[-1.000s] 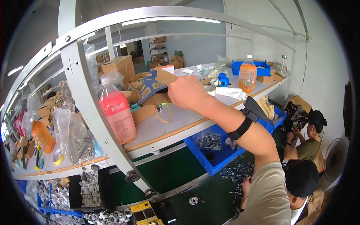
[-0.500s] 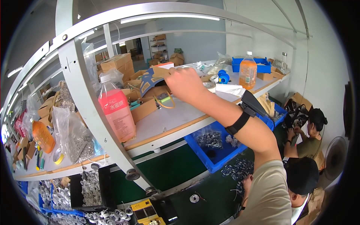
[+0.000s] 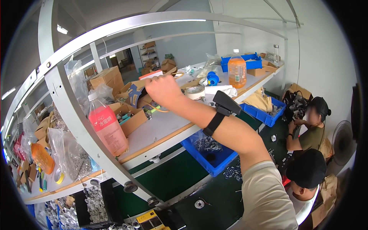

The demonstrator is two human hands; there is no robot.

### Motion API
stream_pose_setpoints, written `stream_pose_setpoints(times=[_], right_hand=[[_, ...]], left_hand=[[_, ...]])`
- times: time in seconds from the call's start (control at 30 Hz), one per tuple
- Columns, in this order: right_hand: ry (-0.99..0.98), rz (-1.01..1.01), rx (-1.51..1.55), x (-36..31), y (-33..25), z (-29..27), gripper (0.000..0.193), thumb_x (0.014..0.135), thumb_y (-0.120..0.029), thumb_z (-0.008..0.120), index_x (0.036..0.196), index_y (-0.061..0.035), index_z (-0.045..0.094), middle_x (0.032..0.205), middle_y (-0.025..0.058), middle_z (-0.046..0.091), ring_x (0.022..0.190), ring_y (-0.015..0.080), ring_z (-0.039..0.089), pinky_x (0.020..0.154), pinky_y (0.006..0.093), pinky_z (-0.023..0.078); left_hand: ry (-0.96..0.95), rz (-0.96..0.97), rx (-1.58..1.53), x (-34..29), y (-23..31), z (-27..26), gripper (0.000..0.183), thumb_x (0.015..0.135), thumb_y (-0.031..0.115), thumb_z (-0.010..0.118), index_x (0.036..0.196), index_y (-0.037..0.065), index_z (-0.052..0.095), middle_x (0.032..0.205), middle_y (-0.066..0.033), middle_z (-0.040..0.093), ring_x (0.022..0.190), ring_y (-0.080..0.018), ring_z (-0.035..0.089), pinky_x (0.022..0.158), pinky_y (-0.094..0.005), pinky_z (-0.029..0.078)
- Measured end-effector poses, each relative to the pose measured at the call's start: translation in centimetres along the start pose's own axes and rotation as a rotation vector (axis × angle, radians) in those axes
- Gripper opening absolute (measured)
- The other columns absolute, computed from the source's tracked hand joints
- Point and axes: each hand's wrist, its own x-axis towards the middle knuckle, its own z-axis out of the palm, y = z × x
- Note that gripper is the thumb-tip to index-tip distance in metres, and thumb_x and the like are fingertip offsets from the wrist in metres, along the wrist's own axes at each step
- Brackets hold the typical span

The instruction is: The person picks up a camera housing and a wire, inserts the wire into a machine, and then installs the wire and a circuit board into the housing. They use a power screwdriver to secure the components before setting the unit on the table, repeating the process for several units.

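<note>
Fingers (image 3: 151, 82) of the right hand (image 3: 165, 92) curl, hold unclear, near blue-brown cardboard (image 3: 133, 94) and tape roll (image 3: 196, 95).

Bare right hand (image 3: 164, 90) shifted left over the white-topped bench (image 3: 165, 124), head view turned right
The blue-and-tan patterned piece (image 3: 133, 96) sits lower beside the hand, the plain tan flap above it out of sight; the wide white tape roll (image 3: 195, 92), partly covered before, shows almost whole, and the shallow blue plastic bin (image 3: 262, 118) has come clear of the arm
</note>
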Motion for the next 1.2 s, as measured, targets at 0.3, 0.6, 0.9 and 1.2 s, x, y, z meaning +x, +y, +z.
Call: stream_pose_setpoints(times=[0.3, 0.6, 0.9, 1.2], right_hand=[[0.313, -0.085, -0.035, -1.2, -0.5, 2.5, 0.05, 0.071, -0.013, 0.066, 0.116, 0.0031, 0.055, 0.114, 0.016, 0.058, 0.116, 0.0285, 0.051, 0.107, 0.0424, 0.032], [0.146, -0.116, 0.076, -2.6, -0.7, 1.2, 0.094, 0.054, -0.032, 0.084, 0.133, -0.0019, 0.043, 0.134, 0.0167, 0.044, 0.131, 0.0307, 0.036, 0.113, 0.0461, 0.022], [0.173, -0.023, 0.117, -2.4, 1.1, 2.6, 0.052, 0.071, -0.02, 0.072, 0.118, -0.0097, 0.053, 0.106, 0.0108, 0.052, 0.107, 0.0273, 0.051, 0.085, 0.0427, 0.044], [0.077, 0.434, 0.212, 0.7, 5.9, 2.8, 0.02, 0.092, -0.026, 0.05, 0.095, -0.0077, 0.057, 0.07, 0.015, 0.065, 0.07, 0.0406, 0.062, 0.061, 0.0479, 0.05]], left_hand=[[0.047, -0.03, -0.079, 2.6, -1.5, -0.7, 0.04, 0.09, 0.037, 0.054, 0.116, 0.007, 0.06, 0.114, -0.0094, 0.06, 0.106, -0.0232, 0.054, 0.086, -0.0388, 0.046], [0.136, -0.062, -0.216, 6.2, -1.1, -0.8, 0.041, 0.09, 0.037, 0.055, 0.117, 0.007, 0.059, 0.115, -0.0094, 0.06, 0.106, -0.0229, 0.054, 0.086, -0.0384, 0.046], [0.159, -0.097, -0.384, 7.6, 0.6, 1.5, 0.041, 0.09, 0.038, 0.055, 0.118, 0.007, 0.059, 0.115, -0.0093, 0.06, 0.106, -0.0226, 0.054, 0.085, -0.0381, 0.046], [0.114, -0.104, -0.487, 7.9, 0.7, 3.0, 0.042, 0.09, 0.038, 0.056, 0.118, 0.007, 0.058, 0.116, -0.0093, 0.059, 0.107, -0.0223, 0.054, 0.085, -0.0377, 0.047]])
